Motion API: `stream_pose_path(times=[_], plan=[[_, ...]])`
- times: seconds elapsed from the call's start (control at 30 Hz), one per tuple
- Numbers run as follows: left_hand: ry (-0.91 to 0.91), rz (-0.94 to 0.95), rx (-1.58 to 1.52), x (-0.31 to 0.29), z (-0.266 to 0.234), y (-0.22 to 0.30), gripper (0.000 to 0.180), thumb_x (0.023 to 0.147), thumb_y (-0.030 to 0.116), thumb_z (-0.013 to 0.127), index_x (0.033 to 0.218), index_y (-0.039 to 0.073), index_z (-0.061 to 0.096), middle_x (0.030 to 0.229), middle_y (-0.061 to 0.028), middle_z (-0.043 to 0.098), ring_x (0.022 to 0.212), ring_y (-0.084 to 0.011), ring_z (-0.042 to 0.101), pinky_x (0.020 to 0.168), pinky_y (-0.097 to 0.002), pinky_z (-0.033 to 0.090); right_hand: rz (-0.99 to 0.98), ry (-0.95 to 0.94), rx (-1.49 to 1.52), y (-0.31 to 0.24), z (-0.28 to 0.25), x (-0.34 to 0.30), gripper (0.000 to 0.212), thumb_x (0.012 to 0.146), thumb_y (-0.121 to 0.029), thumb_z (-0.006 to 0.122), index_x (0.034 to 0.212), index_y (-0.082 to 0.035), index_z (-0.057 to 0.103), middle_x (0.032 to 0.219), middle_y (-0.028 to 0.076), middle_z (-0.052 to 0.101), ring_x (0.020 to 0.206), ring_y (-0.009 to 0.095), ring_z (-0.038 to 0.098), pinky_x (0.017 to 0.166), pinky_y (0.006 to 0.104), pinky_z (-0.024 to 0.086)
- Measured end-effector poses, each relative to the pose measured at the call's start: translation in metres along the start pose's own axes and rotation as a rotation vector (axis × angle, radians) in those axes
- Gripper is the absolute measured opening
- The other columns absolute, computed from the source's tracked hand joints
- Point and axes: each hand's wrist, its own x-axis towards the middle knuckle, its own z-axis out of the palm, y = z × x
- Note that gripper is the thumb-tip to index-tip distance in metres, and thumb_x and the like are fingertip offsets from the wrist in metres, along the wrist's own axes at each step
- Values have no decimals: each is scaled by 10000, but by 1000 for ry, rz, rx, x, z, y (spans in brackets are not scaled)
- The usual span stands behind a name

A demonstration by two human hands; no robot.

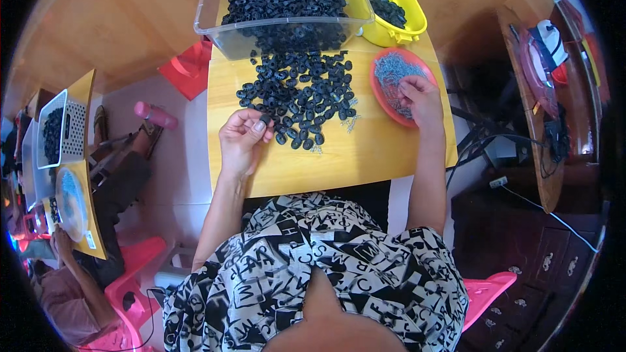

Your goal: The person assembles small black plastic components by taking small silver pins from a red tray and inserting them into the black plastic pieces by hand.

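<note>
My left hand (241, 133) pinches a small black plastic part (265, 119) between thumb and fingers, at the near left edge of a loose pile of similar black parts (297, 85) on the yellow table. My right hand (420, 98) is over a red oval plate (379, 101) heaped with small silvery metal pieces (394, 68), which look like screws or pins. Its fingertips are pressed together, and whatever they hold is too small to make out. A few silvery pieces (351, 124) lie loose beside the black pile.
Behind the pile stands a clear plastic bin (225, 42) full of black parts. A yellow tub (417, 25) with more sits at the far right of the table (313, 176). At left, another person's hand (62, 242) is beside a separate table with a white basket (75, 133).
</note>
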Motion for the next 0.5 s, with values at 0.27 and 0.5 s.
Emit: stream_pose_path(times=[0.27,0.5], plan=[[-49,-2,-29,-5,-4,-5,160,828,-46,594,987,-57,603,850,-130,645,674,-152,602,642,-252,507,-26,-4,0,4,6,-2,130,787,55,563,886,9,632,736,51,620,617,95,560,537,197,458],[-28,-14,12,-6,-5,-7,158,823,-59,590,981,-59,603,847,-120,644,666,-143,592,645,-245,500,-72,-85,-208,-12,30,-16,129,747,34,607,861,10,663,728,45,635,638,83,562,575,200,443]])
